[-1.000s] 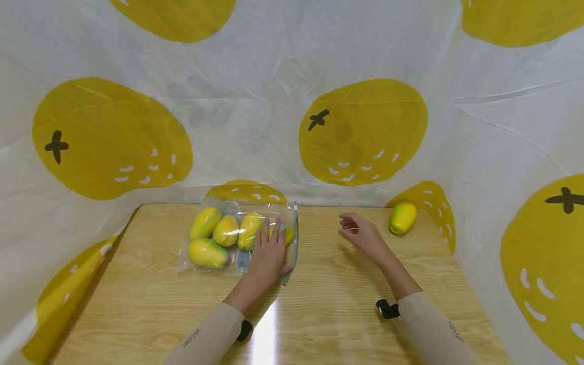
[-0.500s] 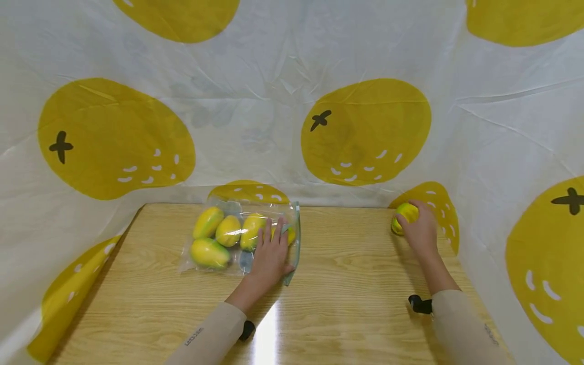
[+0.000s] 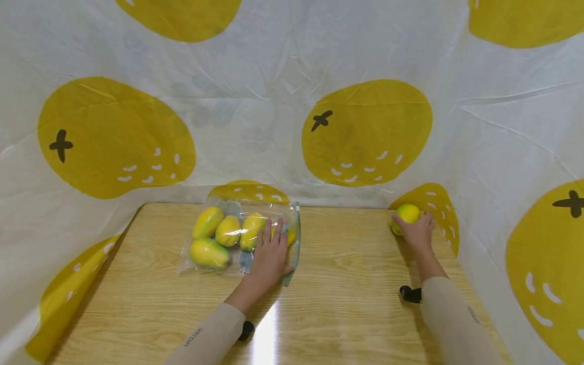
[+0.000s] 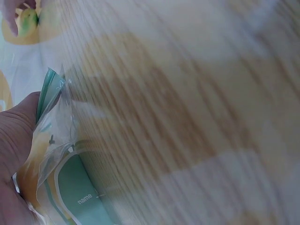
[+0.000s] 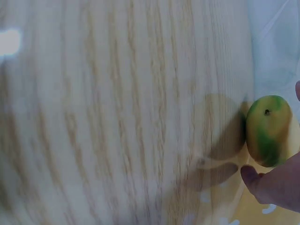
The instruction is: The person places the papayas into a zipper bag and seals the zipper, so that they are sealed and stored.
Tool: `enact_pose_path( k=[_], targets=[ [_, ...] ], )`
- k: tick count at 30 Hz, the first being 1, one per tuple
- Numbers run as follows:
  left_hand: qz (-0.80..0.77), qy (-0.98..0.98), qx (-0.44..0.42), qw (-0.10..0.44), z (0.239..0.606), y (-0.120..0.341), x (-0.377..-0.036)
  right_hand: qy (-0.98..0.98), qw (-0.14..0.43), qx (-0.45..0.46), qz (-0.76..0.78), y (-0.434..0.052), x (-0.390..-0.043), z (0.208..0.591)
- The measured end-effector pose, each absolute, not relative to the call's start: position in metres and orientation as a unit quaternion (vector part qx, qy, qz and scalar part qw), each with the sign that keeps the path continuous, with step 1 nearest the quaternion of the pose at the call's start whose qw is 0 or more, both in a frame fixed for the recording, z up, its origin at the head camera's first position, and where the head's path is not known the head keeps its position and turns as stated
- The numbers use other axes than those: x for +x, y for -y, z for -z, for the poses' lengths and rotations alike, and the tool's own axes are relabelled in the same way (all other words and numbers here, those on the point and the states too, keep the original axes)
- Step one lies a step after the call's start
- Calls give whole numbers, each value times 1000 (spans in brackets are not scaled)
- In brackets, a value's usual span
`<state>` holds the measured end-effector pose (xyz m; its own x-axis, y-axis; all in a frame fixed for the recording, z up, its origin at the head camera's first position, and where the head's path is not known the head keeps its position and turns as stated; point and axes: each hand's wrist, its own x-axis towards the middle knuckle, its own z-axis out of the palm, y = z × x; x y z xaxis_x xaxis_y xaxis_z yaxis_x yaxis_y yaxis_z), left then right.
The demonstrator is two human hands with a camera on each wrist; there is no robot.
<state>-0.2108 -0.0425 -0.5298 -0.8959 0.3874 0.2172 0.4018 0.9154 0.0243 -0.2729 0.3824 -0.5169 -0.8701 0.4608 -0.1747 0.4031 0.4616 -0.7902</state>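
In the head view, my left hand (image 3: 269,256) lies with fairly straight fingers over the mouth end of a clear zip bag (image 3: 239,203). Several yellow-green mangoes (image 3: 209,253) are inside the bag, one partly hidden under those fingers. The bag's green zip edge (image 4: 49,91) passes close to the left thumb in the left wrist view. At the far right, my right hand (image 3: 417,230) stands around a loose mango (image 5: 269,131), thumb on the left and fingers on the right. The right wrist view shows the fingers spread wide, one fingertip apart from the mango; thumb contact is unclear.
The wooden table (image 3: 337,284) reaches back to a white cloth (image 3: 246,132) printed with big yellow fruit, which hangs behind and on both sides. The loose mango lies near the table's back right corner, close to the cloth.
My right hand moved right from mid-table to the loose mango, then its fingers spread wider around it. The mango has turned slightly in place. The left hand stays on the bag.
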Motion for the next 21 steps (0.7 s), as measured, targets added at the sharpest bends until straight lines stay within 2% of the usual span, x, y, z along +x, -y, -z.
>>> enact_pose_path(
  k=[11,21],
  targets=[
    [34,974,-200,100,530,42,-211,858,18,-264,-441,-384,-276,528],
    [33,973,-201,105,530,42,-212,862,28,-215,-458,-382,-257,528]
  ],
)
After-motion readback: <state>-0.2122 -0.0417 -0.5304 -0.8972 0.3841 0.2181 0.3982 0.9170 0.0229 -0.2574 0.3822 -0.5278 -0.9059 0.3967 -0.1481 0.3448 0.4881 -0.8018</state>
